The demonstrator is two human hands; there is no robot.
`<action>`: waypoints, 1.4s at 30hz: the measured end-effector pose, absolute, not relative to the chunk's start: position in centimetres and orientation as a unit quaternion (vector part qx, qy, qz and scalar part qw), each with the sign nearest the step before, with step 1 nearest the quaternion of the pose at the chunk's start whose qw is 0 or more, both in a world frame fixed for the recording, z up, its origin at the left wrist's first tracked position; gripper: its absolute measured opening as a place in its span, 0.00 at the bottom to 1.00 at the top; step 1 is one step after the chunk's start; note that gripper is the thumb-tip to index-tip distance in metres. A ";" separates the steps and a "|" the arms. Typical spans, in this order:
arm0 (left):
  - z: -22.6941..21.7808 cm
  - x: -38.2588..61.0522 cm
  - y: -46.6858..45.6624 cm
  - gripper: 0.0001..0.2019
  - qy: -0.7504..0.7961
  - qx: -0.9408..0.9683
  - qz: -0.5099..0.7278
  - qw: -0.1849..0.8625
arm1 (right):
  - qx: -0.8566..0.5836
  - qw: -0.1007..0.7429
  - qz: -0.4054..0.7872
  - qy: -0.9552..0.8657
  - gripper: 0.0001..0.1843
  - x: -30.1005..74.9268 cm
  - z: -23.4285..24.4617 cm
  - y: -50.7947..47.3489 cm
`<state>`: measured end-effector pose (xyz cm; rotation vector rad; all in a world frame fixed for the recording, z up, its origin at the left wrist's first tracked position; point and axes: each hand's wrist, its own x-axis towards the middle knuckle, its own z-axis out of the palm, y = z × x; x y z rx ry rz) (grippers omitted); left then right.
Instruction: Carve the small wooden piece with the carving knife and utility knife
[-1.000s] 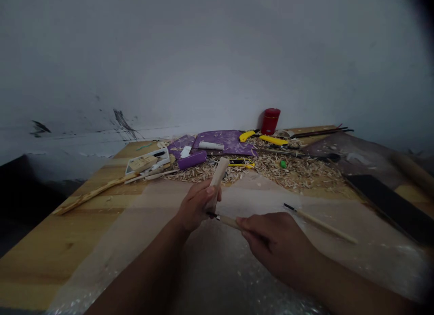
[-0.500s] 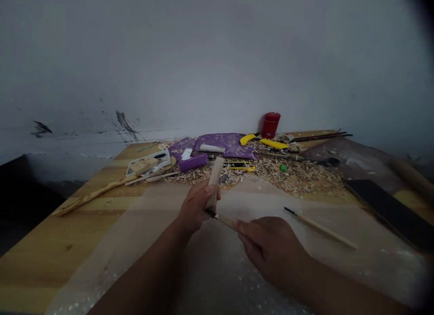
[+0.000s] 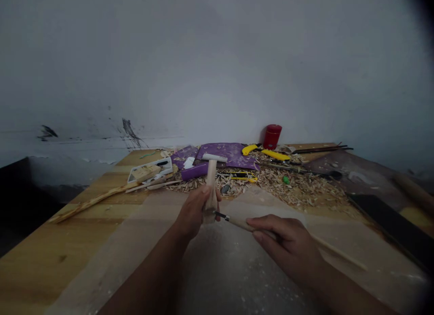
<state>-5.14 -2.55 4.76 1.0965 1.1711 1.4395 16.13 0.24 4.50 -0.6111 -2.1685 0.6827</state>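
From here I see the left hand [image 3: 198,211] clenched round an upright wooden blank [image 3: 210,193], held above the plastic sheet [image 3: 217,270] on the counter [image 3: 61,256]. The right hand [image 3: 285,245] grips a small carving tool [image 3: 237,223], its black tip [image 3: 217,213] right at the wood; the next move calls for controlled pressure there.

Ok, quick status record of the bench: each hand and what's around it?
left hand: grips a pale carved wood piece, held upright
right hand: holds a slim wooden-handled carving tool, its dark tip at the wood's lower part
under hands: plastic sheeting over a wooden table
beyond: wood shavings, a purple sheet, a red canister
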 end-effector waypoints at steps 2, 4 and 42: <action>4.7 -5.0 -2.6 0.18 0.474 0.460 0.580 0.477 | -0.234 0.369 0.261 -0.861 0.10 16.2 4.6 0.4; 4.8 -4.9 -2.6 0.18 0.481 0.469 0.571 0.472 | -0.233 0.350 0.252 -0.872 0.10 16.3 4.6 0.5; 4.8 -3.5 -2.5 0.18 0.472 0.333 0.631 0.518 | -0.134 0.394 0.052 -0.908 0.10 16.0 4.4 0.2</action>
